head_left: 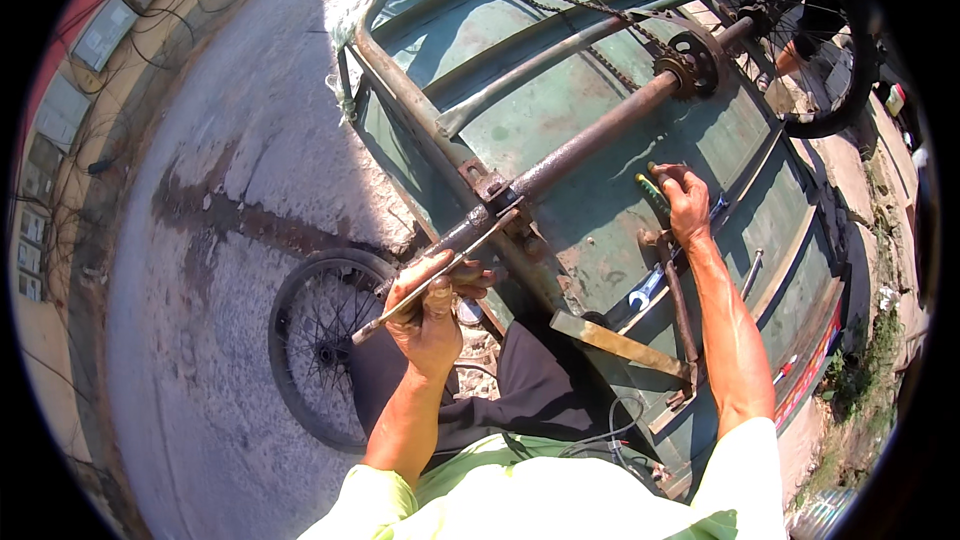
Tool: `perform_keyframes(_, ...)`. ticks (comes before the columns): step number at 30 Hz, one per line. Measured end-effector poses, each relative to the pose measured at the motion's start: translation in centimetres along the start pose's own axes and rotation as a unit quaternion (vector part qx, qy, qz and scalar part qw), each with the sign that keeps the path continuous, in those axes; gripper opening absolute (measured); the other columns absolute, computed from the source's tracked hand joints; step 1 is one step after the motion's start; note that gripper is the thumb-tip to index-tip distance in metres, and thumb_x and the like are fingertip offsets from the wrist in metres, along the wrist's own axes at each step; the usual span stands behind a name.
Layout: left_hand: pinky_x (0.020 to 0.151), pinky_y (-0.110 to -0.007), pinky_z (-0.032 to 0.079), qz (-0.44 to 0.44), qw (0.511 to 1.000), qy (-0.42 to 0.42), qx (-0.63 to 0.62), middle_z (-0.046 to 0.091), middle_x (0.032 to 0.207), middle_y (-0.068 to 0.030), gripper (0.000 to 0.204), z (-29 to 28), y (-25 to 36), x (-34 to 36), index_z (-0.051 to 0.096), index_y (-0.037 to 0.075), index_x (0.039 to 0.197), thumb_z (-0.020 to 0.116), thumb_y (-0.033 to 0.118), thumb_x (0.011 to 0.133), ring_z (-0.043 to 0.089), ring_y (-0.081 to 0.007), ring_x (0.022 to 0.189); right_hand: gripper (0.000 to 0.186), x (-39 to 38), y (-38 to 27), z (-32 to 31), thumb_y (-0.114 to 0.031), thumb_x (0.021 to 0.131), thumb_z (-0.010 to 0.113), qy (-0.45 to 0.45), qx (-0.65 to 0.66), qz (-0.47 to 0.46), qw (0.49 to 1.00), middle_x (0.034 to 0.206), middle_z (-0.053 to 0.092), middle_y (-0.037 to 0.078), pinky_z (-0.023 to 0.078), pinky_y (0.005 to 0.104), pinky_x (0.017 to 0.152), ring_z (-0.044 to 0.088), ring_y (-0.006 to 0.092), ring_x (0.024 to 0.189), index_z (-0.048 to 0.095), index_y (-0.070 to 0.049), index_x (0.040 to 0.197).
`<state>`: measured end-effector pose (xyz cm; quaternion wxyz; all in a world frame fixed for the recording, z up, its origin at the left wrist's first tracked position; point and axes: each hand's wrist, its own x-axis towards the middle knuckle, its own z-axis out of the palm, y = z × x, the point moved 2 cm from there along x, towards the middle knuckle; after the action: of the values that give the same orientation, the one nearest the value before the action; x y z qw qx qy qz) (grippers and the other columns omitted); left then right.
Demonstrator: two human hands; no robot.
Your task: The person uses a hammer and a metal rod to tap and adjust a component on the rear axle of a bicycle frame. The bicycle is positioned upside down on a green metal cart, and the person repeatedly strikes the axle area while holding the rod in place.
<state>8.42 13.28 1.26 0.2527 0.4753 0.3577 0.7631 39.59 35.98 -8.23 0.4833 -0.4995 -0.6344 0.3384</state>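
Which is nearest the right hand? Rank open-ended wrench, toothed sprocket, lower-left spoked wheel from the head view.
1. Open-ended wrench, just below-left of the right hand.
2. Toothed sprocket, higher in view, on the rusty shaft.
3. Spoked wheel, far lower left.

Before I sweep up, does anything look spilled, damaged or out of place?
Yes: a dark stain streaks the concrete at left, as if something spilled. The axle looks blotchy, rusty or grimy. A wrench lies loose on the green panel.
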Motion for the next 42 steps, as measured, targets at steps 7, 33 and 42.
perform_keyframes(7,0.054,-0.030,0.055,-0.068,0.917,-0.214,0.330,0.070,0.080,-0.0095,0.020,4.3,6.7,7.9,0.065,-0.002,0.113,0.065,0.007,0.096,0.070,-0.0185,0.067,0.031,0.0,0.3,0.4,-0.025,0.086,0.061,0.004,-0.011,0.014,1.000,0.096,0.075,0.010,0.052,0.0316,0.082,0.069,0.0196,0.089,0.075,-0.002,0.101)
perform_keyframes(33,0.069,-0.026,0.059,-0.142,0.973,-0.117,0.136,0.069,0.094,-0.0058,0.021,1.3,5.7,5.3,0.068,-0.001,0.115,0.062,0.012,0.099,0.067,-0.0117,0.080,0.033,0.0,0.2,0.0,-0.022,0.087,0.058,-0.003,-0.042,0.012,0.999,0.095,0.075,0.010,0.050,0.0300,0.081,0.066,0.0172,0.087,0.074,0.001,0.104)
perform_keyframes(42,0.058,-0.024,0.047,-0.064,0.902,-0.246,0.349,0.067,0.075,-0.0027,0.016,4.0,7.4,8.5,0.068,-0.002,0.111,0.063,0.006,0.097,0.059,-0.0086,0.065,0.034,0.1,0.3,-0.2,-0.030,0.084,0.062,0.001,-0.034,0.016,0.999,0.097,0.075,0.012,0.052,0.0320,0.082,0.070,0.0213,0.090,0.076,-0.004,0.102)
